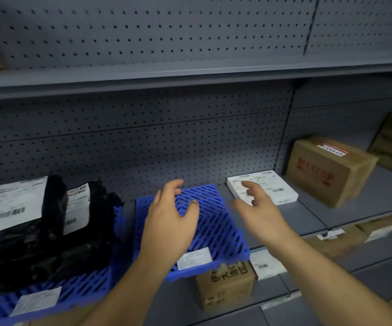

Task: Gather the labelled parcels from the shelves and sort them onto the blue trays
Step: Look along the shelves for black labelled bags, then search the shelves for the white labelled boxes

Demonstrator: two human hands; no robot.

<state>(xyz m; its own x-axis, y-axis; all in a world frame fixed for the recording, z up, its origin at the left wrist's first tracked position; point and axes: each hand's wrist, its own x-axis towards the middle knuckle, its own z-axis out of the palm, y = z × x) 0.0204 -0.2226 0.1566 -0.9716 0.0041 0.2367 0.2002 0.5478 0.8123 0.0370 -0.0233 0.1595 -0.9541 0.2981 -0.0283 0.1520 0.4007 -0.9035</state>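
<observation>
Head view: white box lies just beyond the right hand, nearer than the left hand; both grips open, empty.

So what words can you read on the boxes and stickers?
"伊", "大油": printed on the brown box on the lower shelf; the other characters are cut off.
Red letters on the big cardboard box: too blurred to read.
White labels on the white flat box, black bags and blue trays: too small to read.
</observation>
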